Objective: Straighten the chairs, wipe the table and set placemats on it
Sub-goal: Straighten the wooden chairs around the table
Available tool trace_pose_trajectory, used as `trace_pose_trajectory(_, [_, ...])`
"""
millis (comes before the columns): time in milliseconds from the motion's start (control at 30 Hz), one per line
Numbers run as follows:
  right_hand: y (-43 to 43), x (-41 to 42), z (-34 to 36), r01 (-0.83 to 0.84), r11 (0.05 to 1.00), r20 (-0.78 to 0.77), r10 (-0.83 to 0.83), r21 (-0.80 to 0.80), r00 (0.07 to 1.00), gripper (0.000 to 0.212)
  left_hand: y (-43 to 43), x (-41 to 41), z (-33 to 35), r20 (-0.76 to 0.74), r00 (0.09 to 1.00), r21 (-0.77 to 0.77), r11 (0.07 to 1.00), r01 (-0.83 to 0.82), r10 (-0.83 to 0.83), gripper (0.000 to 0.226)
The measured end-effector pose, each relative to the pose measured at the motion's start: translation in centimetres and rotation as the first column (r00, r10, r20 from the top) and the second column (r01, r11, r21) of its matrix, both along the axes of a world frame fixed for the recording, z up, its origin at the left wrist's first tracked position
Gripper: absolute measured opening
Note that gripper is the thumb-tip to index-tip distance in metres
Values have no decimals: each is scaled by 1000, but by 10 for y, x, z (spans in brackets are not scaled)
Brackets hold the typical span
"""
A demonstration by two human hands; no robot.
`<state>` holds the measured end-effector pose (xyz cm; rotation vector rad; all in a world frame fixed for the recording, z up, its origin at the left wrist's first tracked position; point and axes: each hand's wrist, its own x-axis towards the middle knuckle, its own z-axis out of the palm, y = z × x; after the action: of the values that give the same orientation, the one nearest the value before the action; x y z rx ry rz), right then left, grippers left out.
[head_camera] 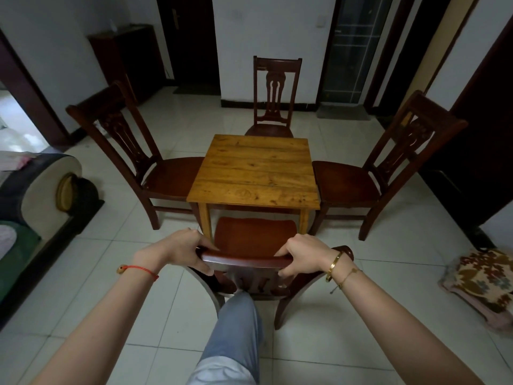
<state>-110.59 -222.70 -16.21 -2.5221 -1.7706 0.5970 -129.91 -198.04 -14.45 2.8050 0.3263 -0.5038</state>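
A small square wooden table (254, 170) stands on the tiled floor with a bare top. Dark wooden chairs surround it: a near chair (254, 234) right in front of me, a left chair (166, 176), a right chair (349, 182) and a far chair (273, 98). My left hand (186, 250) grips the left end of the near chair's top rail. My right hand (304, 254) grips the rail's right end. The near chair's seat sits partly under the table's front edge. My leg in light jeans is just behind the chair's back.
A sofa arm (47, 190) juts in at the left. A folded patterned blanket (483, 284) lies on the floor at the right. A dark cabinet (125, 56) stands against the back wall, with dark doors at the back and right. Open tile floor surrounds the set.
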Motion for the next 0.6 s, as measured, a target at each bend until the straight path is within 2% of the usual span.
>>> trace_pose_trajectory(167, [-4, -2, 5, 29, 998, -51, -32, -57, 998, 74, -11, -8, 1, 120, 979, -130, 980, -150, 165, 98])
trace_pose_trajectory(300, [-22, -4, 18, 105, 994, -211, -108, -29, 971, 82, -29, -6, 14, 275, 926, -296, 939, -173, 258, 98])
trace_pose_trajectory(433, [-52, 1, 48, 236, 968, -354, -194, 81, 915, 83, -57, 5, 40, 356, 873, -439, 885, -157, 332, 99])
trace_pose_trajectory(600, [-105, 20, 96, 388, 896, -450, -261, 217, 854, 85, -95, 42, 85, 428, 841, -517, 853, -72, 331, 98])
